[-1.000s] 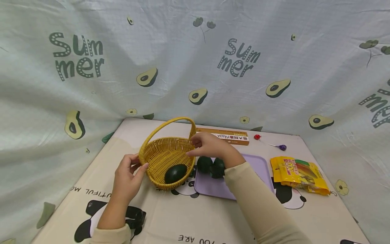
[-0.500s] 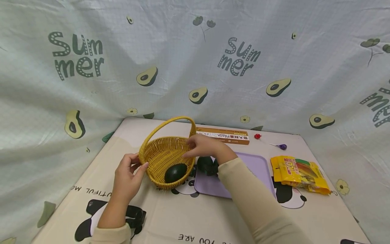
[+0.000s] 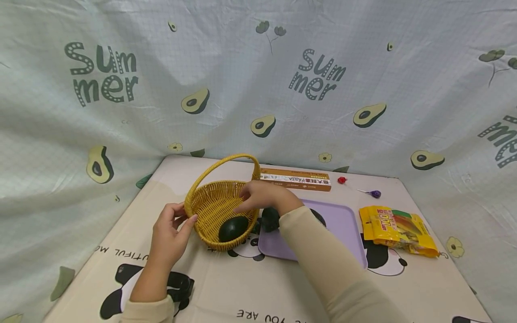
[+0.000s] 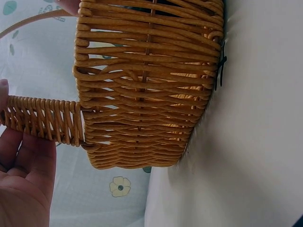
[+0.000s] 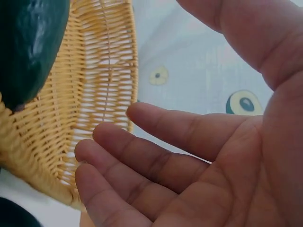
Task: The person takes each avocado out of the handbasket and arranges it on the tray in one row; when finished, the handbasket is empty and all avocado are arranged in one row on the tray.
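Note:
A yellow wicker basket (image 3: 218,204) with an arched handle stands on the table and holds one dark green avocado (image 3: 233,228). My left hand (image 3: 171,235) grips the basket's left rim by the handle base, thumb against the weave; the left wrist view shows the basket (image 4: 147,85) beside that hand (image 4: 23,179). My right hand (image 3: 262,197) hovers over the basket's right rim, fingers relaxed and empty. In the right wrist view its bare palm (image 5: 156,161) faces the basket (image 5: 94,94) and avocado (image 5: 28,47). Another avocado (image 3: 269,219) lies on the purple tray (image 3: 343,224), partly behind my sleeve.
A long orange pasta box (image 3: 296,179) lies behind the tray, with a red lollipop (image 3: 341,180) and a purple lollipop (image 3: 374,194) to its right. A yellow snack bag (image 3: 396,229) sits right of the tray. An avocado-print cloth hangs round the table.
My right hand has drifted left, from the basket's right rim to over its inside, and the sleeve now covers more of the tray. The left hand and basket have stayed put.

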A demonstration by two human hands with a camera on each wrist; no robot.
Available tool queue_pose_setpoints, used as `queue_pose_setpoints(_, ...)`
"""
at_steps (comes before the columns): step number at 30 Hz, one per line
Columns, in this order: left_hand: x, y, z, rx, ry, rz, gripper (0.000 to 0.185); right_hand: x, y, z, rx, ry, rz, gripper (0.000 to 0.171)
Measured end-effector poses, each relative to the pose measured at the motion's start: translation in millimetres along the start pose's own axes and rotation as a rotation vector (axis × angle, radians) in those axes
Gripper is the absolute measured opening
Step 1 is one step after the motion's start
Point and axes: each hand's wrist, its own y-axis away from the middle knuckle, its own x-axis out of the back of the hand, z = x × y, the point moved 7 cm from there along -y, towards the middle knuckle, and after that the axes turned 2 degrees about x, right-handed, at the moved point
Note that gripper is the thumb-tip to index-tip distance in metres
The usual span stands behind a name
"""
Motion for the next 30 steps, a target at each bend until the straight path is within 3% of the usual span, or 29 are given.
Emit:
queue_pose_setpoints(16, 0.9, -1.4, 0.7, 0.010, -0.002, -0.014, 0.033, -18, -20, -12, -0.029, 0.067, -0.085, 0.071)
queue_pose_setpoints(30, 2.1, -0.1, -1.7, 0.012, 0.026, -0.014, 0.034, -37, -31, -19, -0.058, 0.083, -0.165, 0.050)
